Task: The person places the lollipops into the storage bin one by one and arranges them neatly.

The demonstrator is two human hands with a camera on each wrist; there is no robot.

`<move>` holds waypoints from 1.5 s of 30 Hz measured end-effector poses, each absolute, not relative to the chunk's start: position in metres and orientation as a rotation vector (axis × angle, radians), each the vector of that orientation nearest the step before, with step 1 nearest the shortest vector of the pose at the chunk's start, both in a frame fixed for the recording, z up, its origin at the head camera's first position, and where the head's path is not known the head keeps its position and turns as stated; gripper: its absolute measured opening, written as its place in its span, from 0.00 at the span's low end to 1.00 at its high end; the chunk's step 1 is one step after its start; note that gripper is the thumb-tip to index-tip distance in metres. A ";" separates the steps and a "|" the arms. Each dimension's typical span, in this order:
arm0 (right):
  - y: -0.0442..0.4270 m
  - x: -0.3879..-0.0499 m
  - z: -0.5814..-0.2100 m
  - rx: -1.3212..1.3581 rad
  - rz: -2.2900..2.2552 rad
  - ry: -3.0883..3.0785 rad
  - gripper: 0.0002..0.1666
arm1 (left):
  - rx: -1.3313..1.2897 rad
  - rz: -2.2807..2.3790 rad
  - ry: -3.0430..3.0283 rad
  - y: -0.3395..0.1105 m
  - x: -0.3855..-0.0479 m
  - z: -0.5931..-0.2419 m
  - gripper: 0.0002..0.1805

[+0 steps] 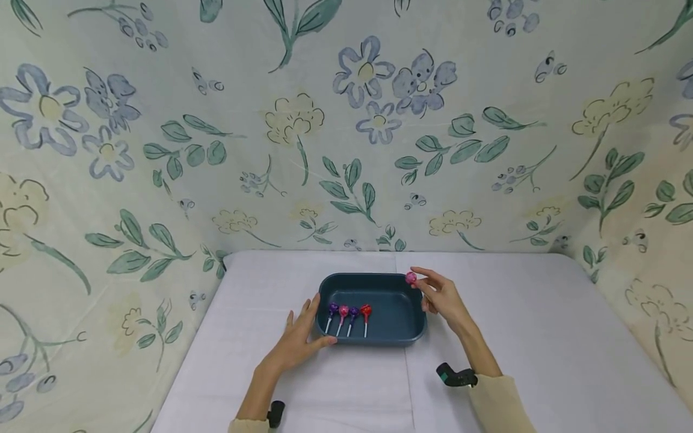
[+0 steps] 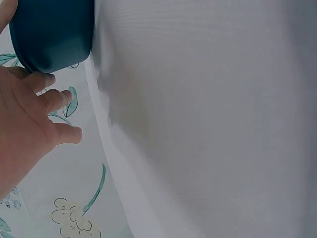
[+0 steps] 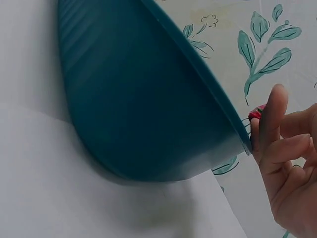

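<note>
A dark blue rectangular tray point(image 1: 397, 310) stands on the white-covered table. In its left half lie several wrapped lollipops side by side, purple point(image 1: 354, 312), pink point(image 1: 343, 311) and red point(image 1: 366, 310), their white sticks toward the front. My left hand point(image 1: 296, 343) rests at the tray's front left corner, thumb on the front rim, fingers spread along the left side. Over the back right corner, my right hand point(image 1: 441, 300) pinches a pink lollipop point(image 1: 411, 278) by its head; its stick is hidden. In the right wrist view, the fingers of that hand point(image 3: 292, 163) are beside the tray's rim.
White cloth point(image 1: 503, 313) covers the table around the tray. Behind and beside it hangs a floral fabric backdrop point(image 1: 346, 150). A black wrist device point(image 1: 456, 376) sits at the right cuff, another point(image 1: 276, 414) at the left.
</note>
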State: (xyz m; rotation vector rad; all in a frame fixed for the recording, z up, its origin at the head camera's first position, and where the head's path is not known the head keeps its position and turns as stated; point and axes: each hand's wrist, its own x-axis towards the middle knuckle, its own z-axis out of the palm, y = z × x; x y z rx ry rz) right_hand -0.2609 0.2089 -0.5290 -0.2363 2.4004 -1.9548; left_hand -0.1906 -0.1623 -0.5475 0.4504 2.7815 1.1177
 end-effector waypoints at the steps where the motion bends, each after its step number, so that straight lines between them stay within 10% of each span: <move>1: 0.209 -0.261 -0.529 -0.239 -1.957 2.392 0.25 | 0.451 1.117 2.786 -0.162 -0.191 -0.547 0.59; 26: 0.170 -0.264 -0.521 -0.277 -1.946 2.444 0.21 | 0.450 1.123 2.790 -0.164 -0.192 -0.550 0.60; 45: 0.121 -0.255 -0.534 -0.376 -0.979 2.954 0.13 | 0.438 1.137 2.783 -0.163 -0.191 -0.550 0.59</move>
